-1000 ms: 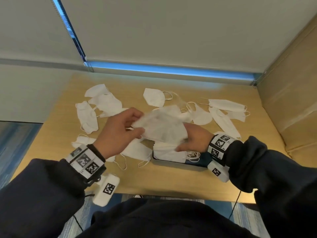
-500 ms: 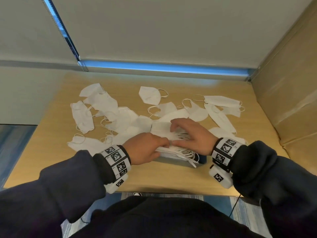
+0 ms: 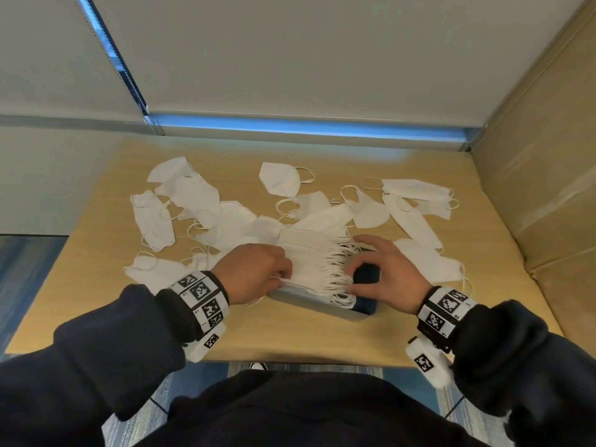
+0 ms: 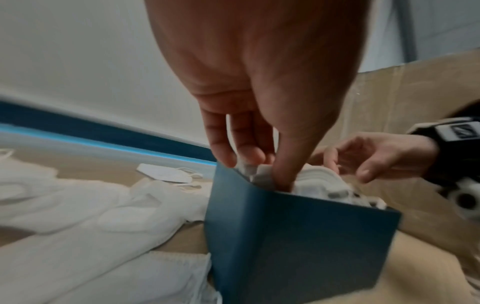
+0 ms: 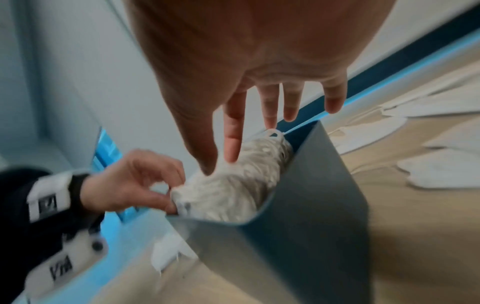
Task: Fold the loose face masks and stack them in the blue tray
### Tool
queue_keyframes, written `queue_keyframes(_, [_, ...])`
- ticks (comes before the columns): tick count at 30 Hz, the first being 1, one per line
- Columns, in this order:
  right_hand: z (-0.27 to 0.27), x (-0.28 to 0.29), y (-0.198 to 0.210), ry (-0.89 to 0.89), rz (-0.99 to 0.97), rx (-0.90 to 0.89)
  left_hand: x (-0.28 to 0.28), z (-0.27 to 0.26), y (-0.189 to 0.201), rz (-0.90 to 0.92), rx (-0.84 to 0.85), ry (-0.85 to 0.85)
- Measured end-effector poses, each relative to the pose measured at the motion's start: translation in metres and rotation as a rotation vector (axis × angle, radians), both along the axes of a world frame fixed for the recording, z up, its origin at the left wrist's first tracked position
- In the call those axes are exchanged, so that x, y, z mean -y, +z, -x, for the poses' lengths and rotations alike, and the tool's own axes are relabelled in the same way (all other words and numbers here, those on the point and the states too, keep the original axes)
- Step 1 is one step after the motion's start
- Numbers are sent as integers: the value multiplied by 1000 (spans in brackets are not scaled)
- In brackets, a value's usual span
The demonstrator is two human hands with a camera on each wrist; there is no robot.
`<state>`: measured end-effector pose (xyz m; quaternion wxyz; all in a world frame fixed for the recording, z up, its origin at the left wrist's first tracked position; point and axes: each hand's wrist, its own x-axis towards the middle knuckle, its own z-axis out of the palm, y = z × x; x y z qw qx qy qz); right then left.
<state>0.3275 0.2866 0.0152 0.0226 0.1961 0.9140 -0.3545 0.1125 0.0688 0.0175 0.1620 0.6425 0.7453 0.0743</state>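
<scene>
Two hands work at one blue tray on the wooden table in the head view, about a dozen loose masks scattered behind it. From the left wrist, the left hand has curled fingers pushed into the stack of folded masks in the tray. From the right wrist, the right hand shows straight, spread fingers touching the stack's ear loops.

The blue tray is packed with the stack of folded masks, and its left end is taken up by the left hand, whose fingers are tucked in at that end. The right end is covered by the right hand. The desk behind and beside the tray is strewn with loose masks. A bare strip of desk is left along the near edge. The right side is closed by a cardboard wall.
</scene>
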Motion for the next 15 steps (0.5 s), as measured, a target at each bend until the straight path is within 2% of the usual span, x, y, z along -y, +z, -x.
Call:
queue_keyframes(2, [2, 7, 7, -253, 209, -150, 5, 9, 3, -76, 229, 144])
queue_keyframes(4, [5, 16, 17, -591, 525, -296, 11, 17, 6, -160, 497, 405])
queue_keyframes(6, [8, 26, 25, -843, 896, -333, 15, 21, 6, -121, 761, 678])
queue_keyframes(7, [9, 31, 29, -913, 1025, -301, 17, 20, 4, -47, 885, 766])
queue_keyframes(10, [13, 41, 26, -931, 1168, -138, 19, 13, -4, 106, 1116, 849])
queue_keyframes(15, [34, 46, 18, -888, 1356, 41, 14, -6, -7, 116, 1236, 862])
